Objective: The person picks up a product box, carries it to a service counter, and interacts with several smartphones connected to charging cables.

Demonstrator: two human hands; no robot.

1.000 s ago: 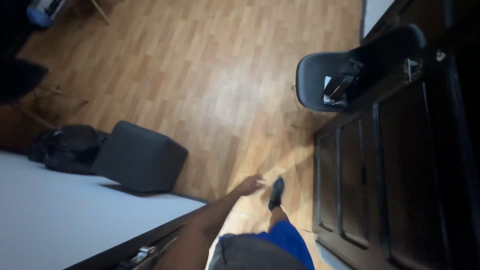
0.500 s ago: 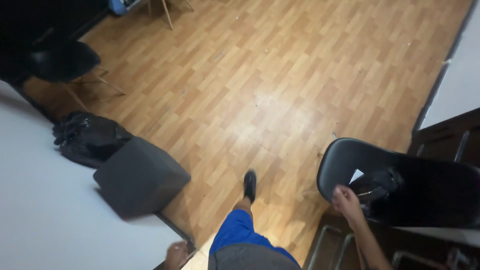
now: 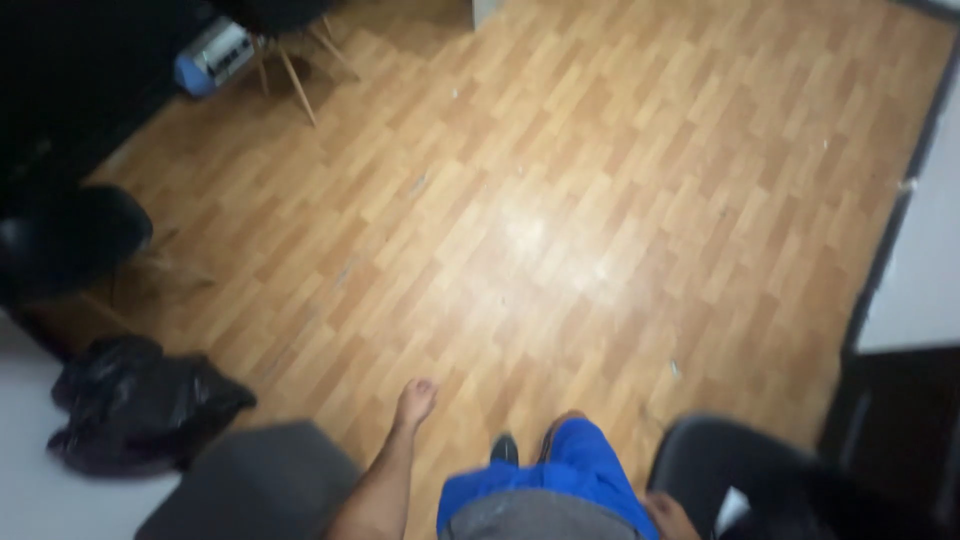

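Observation:
My left hand [image 3: 415, 400] hangs over the wooden floor [image 3: 560, 200] at the end of a bare forearm. Its fingers are loosely curled and hold nothing. It is just right of a grey padded block [image 3: 250, 485]. My right hand [image 3: 668, 517] shows only partly at the bottom edge, against the rim of a black shell chair [image 3: 745, 475]; blur hides its grip. Between the hands are my blue shorts [image 3: 560, 480] and a dark shoe [image 3: 503, 447].
A crumpled black bag [image 3: 130, 405] lies at the left beside a white surface [image 3: 40, 500]. Another black chair [image 3: 70, 235] stands at the left. A wooden-legged chair [image 3: 300, 60] and a blue-and-white object [image 3: 213, 57] are at the top left. A dark cabinet [image 3: 900, 420] stands at the right.
The view has swung toward the open floor. My left arm has come forward beside the grey block. My right hand has dropped to the bottom edge by the black chair.

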